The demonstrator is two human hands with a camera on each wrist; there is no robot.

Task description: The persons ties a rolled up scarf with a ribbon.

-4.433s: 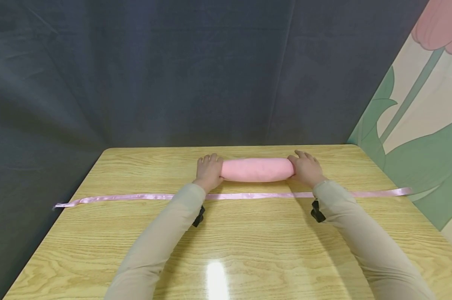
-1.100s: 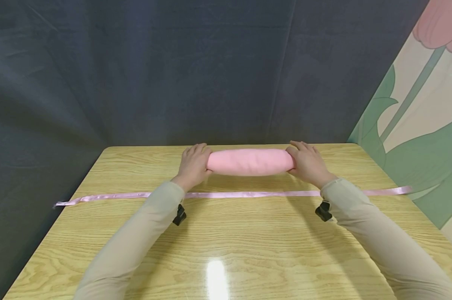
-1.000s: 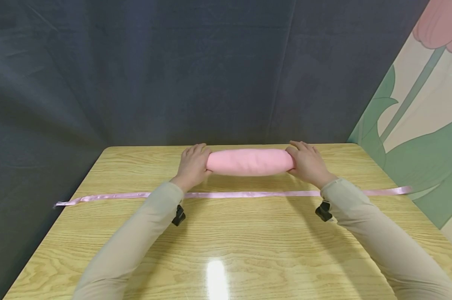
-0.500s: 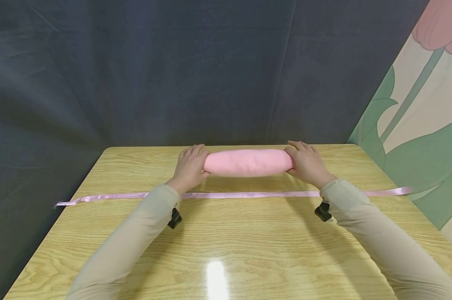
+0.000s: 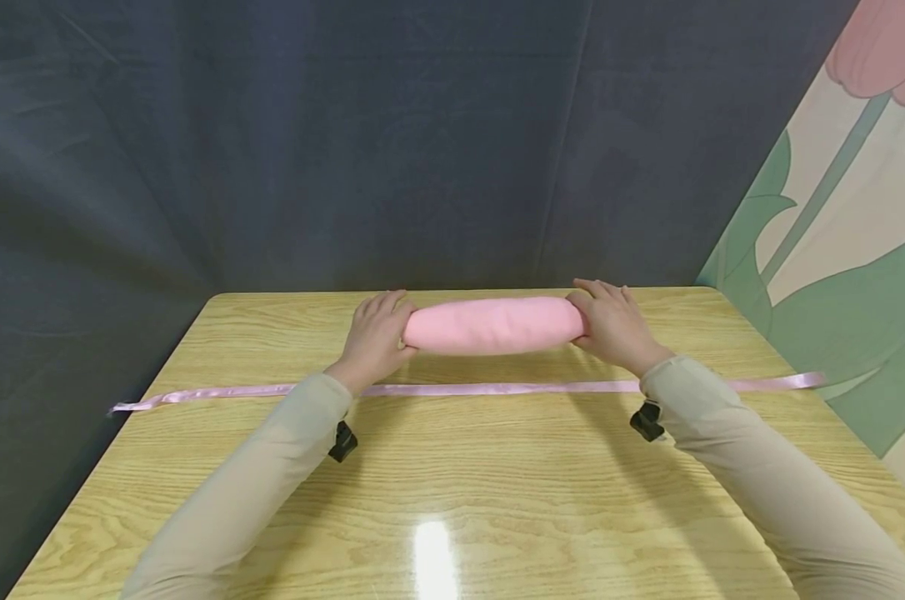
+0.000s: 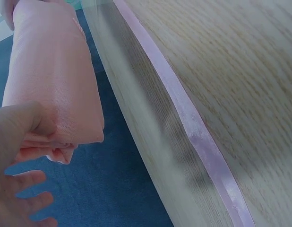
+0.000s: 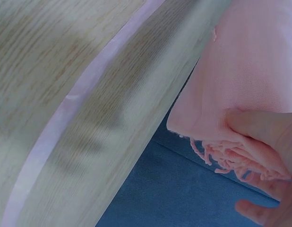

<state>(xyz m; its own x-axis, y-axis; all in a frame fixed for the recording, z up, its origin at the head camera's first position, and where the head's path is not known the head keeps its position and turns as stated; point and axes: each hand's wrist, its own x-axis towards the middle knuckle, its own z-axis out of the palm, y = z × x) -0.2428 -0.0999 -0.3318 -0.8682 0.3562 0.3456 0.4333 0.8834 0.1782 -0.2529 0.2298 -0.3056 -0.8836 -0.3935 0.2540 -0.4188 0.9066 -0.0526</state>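
Observation:
A rolled pink scarf (image 5: 493, 326) is held crosswise above the far part of the table, its left end slightly lower. At the left end my left hand (image 5: 373, 340) grips it, and in the left wrist view the thumb presses the folded end of the scarf (image 6: 56, 80) while other fingers spread away. My right hand (image 5: 617, 325) grips the opposite end. Seen from the right wrist, its thumb lies on the scarf (image 7: 252, 71), and tasselled fringe (image 7: 231, 158) hangs from that end. Nearer than the scarf, a lilac satin ribbon (image 5: 467, 389) stretches across the table.
The light wood-grain table (image 5: 497, 500) has a dark blue curtain (image 5: 422, 150) behind its far edge. To the right stands a wall painted with a tulip (image 5: 835, 200). The ribbon's ends reach the table's left and right edges.
Since the earliest frame, the scarf has risen off the table and its visible length has grown. Over the last second, both hands have shifted left with it, the left hand more.

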